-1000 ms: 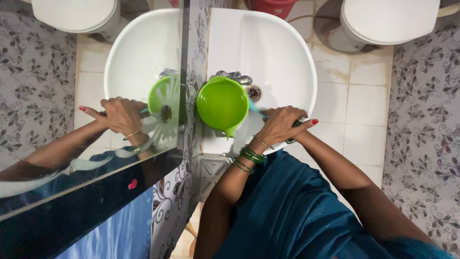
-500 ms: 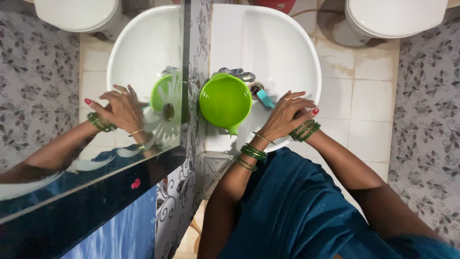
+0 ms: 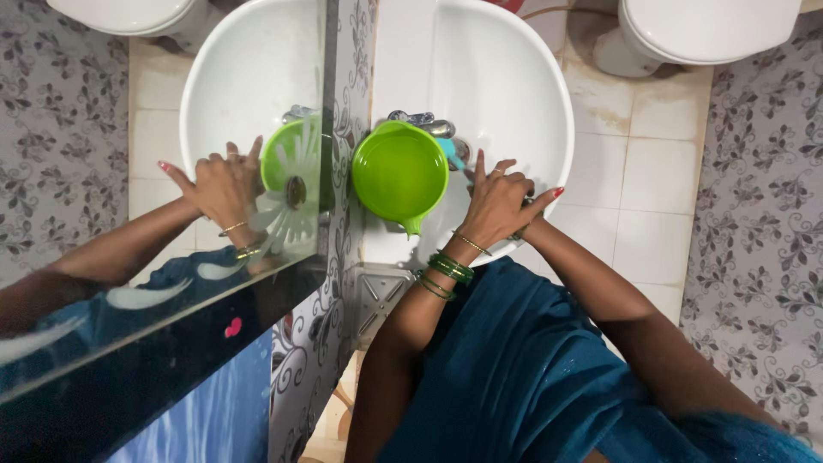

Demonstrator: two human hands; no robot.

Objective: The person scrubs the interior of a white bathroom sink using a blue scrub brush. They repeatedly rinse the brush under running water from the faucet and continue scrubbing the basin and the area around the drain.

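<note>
Both hands (image 3: 497,201), stacked at frame centre over the white basin (image 3: 549,103), hide their grip; the light, stiff, wet-slick green mug (image 3: 400,171) beside them is best held by its rim.

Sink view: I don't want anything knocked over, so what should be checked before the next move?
1. Green bowl sits upright at the wall side of the sink, beside the tap: ok.
2. Bowl looks empty, nothing to spill: ok.
3. Left hand, fingers spread over the basin, is apart from the bowl: ok.
4. Right hand is mostly hidden under the left, so what it holds: cannot tell.
5. Water running from the tap: cannot tell.
6. Teal thing by the tap is partly covered by fingers, so how steadily it lies: cannot tell.
</note>
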